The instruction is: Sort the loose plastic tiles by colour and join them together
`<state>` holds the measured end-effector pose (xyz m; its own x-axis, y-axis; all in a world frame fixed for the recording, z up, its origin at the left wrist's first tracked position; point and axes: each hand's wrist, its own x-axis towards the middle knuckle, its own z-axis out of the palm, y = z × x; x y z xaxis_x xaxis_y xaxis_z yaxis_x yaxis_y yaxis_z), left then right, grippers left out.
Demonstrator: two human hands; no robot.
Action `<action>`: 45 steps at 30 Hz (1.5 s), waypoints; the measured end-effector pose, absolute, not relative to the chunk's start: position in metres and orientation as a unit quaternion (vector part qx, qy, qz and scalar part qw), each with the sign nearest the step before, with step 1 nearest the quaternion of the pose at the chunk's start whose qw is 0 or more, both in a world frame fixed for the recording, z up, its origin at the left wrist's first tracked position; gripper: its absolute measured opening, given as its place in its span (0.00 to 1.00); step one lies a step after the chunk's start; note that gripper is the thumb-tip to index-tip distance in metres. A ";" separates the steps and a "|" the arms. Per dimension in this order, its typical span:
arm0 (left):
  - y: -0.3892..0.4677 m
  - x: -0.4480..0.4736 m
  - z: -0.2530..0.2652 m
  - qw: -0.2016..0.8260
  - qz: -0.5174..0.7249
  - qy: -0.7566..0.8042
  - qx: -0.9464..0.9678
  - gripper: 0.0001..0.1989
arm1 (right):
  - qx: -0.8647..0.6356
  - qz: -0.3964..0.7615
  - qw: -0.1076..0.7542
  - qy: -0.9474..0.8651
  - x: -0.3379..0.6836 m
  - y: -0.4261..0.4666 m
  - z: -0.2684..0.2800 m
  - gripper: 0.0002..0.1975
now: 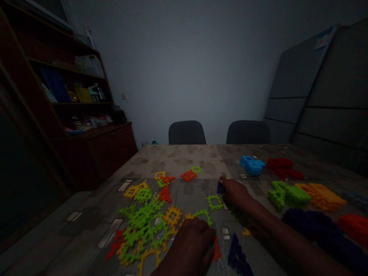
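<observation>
With single-colour piles (320, 196) already sitting on the worktop's (188, 194) right, mixed-colour pieces (143, 214) are lying scattered at left, the right hand (236, 193) is pinching a dark blue piece (220, 187) between them, and the near left hand (194, 245) is resting half-curled, its hold impossible to tell.

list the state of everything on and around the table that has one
left hand: back up, fingers curled, grip hidden
right hand: stretched forward, fingers at a dark blue piece, grip unclear
green pieces on the left: scattered, overlapping other colours
light blue pieces: heaped together
red pieces: heaped together
shelves: open-fronted, loaded
</observation>
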<state>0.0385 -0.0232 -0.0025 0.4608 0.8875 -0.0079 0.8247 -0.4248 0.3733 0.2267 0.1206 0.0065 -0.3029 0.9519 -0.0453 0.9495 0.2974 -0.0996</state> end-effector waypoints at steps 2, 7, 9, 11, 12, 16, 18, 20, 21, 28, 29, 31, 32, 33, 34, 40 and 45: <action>-0.025 0.039 0.001 0.170 0.097 0.514 0.835 0.07 | -0.580 0.063 0.026 -0.812 0.234 0.109 0.011 0.23; -0.028 0.039 0.006 0.175 0.098 0.515 0.833 0.06 | -0.535 0.109 0.049 -0.837 0.264 0.047 0.007 0.33; -0.029 0.039 0.005 0.173 0.103 0.514 0.834 0.07 | -0.505 0.146 0.086 -0.846 0.276 0.018 -0.006 0.33; -0.029 0.040 0.003 0.173 0.101 0.514 0.834 0.07 | -0.486 0.179 0.106 -0.849 0.287 -0.004 -0.023 0.35; -0.029 0.040 0.002 0.173 0.100 0.515 0.834 0.08 | -0.481 0.181 0.109 -0.851 0.291 -0.012 -0.032 0.35; -0.028 0.040 -0.001 0.177 0.104 0.516 0.831 0.08 | -0.460 0.147 0.119 -0.867 0.298 -0.025 -0.056 0.36; -0.028 0.039 0.000 0.179 0.104 0.516 0.831 0.08 | -0.457 0.132 0.117 -0.872 0.298 -0.026 -0.059 0.39; -0.028 0.039 0.000 0.181 0.102 0.516 0.831 0.09 | -0.459 0.123 0.111 -0.873 0.298 -0.026 -0.058 0.40; -0.028 0.039 0.001 0.182 0.100 0.516 0.831 0.09 | -0.460 0.121 0.110 -0.873 0.298 -0.027 -0.056 0.40; -0.027 0.039 -0.002 0.180 0.102 0.510 0.835 0.08 | -0.471 0.137 0.078 -0.868 0.290 -0.028 -0.046 0.40; -0.027 0.040 -0.001 0.181 0.101 0.510 0.835 0.08 | -0.473 0.137 0.070 -0.868 0.288 -0.028 -0.046 0.41; -0.027 0.040 0.001 0.182 0.102 0.510 0.834 0.08 | -0.477 0.136 0.062 -0.866 0.285 -0.027 -0.047 0.41; -0.027 0.041 0.003 0.181 0.101 0.510 0.835 0.08 | -0.477 0.136 0.063 -0.866 0.284 -0.027 -0.047 0.40; -0.027 0.041 0.004 0.180 0.098 0.510 0.835 0.08 | -0.477 0.138 0.067 -0.866 0.284 -0.027 -0.048 0.40; -0.028 0.041 0.006 0.179 0.094 0.510 0.836 0.07 | -0.475 0.139 0.073 -0.866 0.284 -0.026 -0.048 0.39; -0.028 0.042 0.005 0.170 0.088 0.508 0.840 0.06 | -0.470 0.128 0.094 -0.868 0.280 -0.024 -0.046 0.36; -0.028 0.038 -0.004 0.160 0.109 0.503 0.843 0.05 | -0.477 0.089 0.031 -0.874 0.267 -0.022 -0.043 0.36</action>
